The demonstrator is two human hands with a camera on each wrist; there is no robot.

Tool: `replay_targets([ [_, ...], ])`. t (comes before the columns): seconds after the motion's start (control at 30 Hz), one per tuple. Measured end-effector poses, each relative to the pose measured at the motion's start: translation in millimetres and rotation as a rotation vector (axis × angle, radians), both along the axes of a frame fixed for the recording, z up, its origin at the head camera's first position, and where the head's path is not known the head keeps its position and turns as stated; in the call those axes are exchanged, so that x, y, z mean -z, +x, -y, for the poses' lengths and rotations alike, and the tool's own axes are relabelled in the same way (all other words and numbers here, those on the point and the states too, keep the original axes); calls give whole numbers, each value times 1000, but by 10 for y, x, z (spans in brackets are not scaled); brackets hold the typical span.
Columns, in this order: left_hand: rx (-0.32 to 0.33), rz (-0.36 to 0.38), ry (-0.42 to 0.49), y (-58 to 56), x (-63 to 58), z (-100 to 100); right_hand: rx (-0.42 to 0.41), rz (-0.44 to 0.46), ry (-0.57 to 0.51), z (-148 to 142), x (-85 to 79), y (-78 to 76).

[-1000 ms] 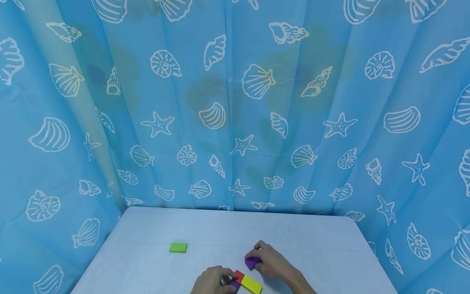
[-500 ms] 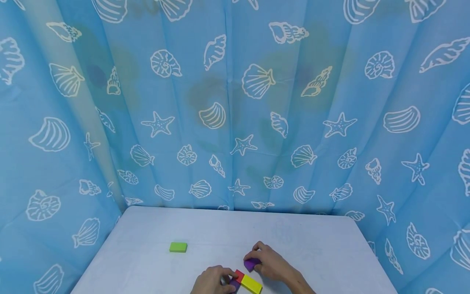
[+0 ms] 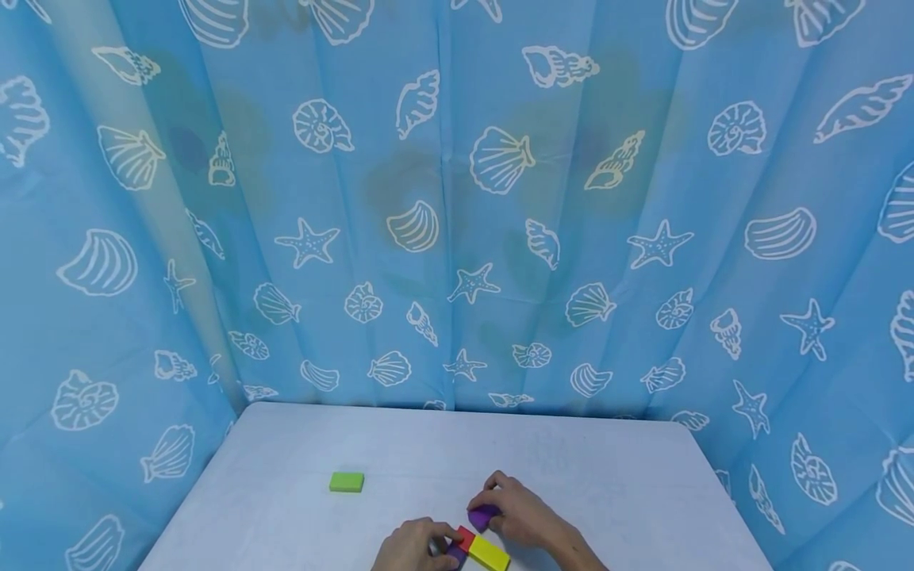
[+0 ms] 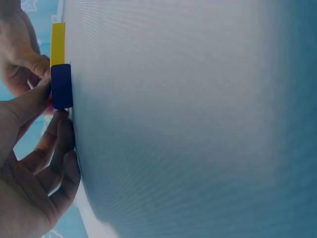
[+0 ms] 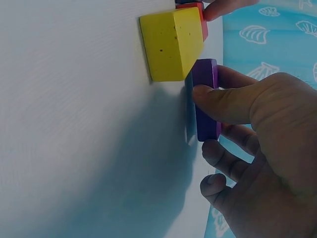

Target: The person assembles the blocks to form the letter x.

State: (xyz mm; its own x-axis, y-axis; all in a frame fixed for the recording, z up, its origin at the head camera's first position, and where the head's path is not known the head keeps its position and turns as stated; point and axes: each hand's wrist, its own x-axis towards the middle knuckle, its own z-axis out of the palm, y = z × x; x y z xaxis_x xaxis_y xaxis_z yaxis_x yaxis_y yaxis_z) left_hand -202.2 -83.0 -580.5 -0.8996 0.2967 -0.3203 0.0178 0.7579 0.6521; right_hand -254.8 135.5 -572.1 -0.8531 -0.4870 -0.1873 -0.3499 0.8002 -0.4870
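Observation:
My right hand (image 3: 527, 511) pinches a purple block (image 3: 483, 518) between thumb and fingers, close behind the other blocks. In the right wrist view, the thumb lies across the purple block (image 5: 204, 106). My left hand (image 3: 410, 546) grips a dark purple block (image 3: 457, 553), its end face toward the left wrist camera (image 4: 62, 87). A left fingertip touches the small red block (image 3: 466, 539). The yellow block (image 3: 489, 553) lies end to end with the red one, slanting toward the front right; neither hand holds it. Part of the dark purple block is hidden by my left fingers.
A light green block (image 3: 346, 482) lies apart on the left side of the white table (image 3: 593, 460). A blue curtain (image 3: 443, 182) with white shells and starfish hangs behind and along both sides of the table.
My right hand has moved slightly left and nearer with the purple block, bringing it closer to the red and yellow blocks. My left hand stays in place.

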Motion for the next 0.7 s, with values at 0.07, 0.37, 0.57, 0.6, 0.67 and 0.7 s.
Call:
replay_targets([
  [0.07, 4, 1, 5, -1, 4, 3, -3, -1, 1, 8, 10, -5],
  [0.37, 8, -2, 3, -11, 14, 9, -4, 17, -6, 43, 19, -24],
  [0.57, 4, 10, 11, -15, 19, 13, -10, 24, -14, 58, 26, -18],
  [0.6, 1, 14, 16, -16, 19, 13, -12, 26, -14, 59, 27, -17],
  [0.67, -1, 20, 23, -20, 17, 14, -16, 28, -14, 61, 27, -13],
  [0.7, -3, 22, 25, -22, 15, 13, -17, 29, -14, 63, 25, -12],
])
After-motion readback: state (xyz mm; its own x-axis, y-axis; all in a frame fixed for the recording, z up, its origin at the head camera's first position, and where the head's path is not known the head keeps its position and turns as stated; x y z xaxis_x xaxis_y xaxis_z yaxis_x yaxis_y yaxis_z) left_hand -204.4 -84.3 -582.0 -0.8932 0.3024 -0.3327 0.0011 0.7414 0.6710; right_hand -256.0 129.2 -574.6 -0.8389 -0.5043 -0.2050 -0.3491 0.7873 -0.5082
